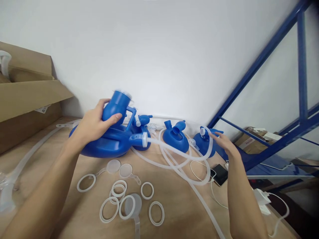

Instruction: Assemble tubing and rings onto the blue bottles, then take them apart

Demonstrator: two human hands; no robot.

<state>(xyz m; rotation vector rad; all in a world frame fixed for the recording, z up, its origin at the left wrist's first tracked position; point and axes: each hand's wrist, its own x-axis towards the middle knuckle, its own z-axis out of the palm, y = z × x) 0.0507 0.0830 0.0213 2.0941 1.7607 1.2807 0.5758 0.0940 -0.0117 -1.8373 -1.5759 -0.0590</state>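
Observation:
My left hand (93,125) is wrapped round the neck of a blue plastic urinal bottle (108,143), which it holds tilted over the table. A white cap (145,139) sits on the bottle's side spout. From that cap a translucent hose (174,150) runs right in a loop. At the far right, my right hand (221,142) has its fingers closed on the hose. Several white rings (156,213) and clear strap lids (126,170) lie below the held bottle.
More blue bottles stand along the wall, one in the middle (176,139) and one behind my right hand (205,146). A phone (219,174) with a white cable lies at right. Cardboard boxes (32,96) are at left; a blue metal frame (256,63) rises at right.

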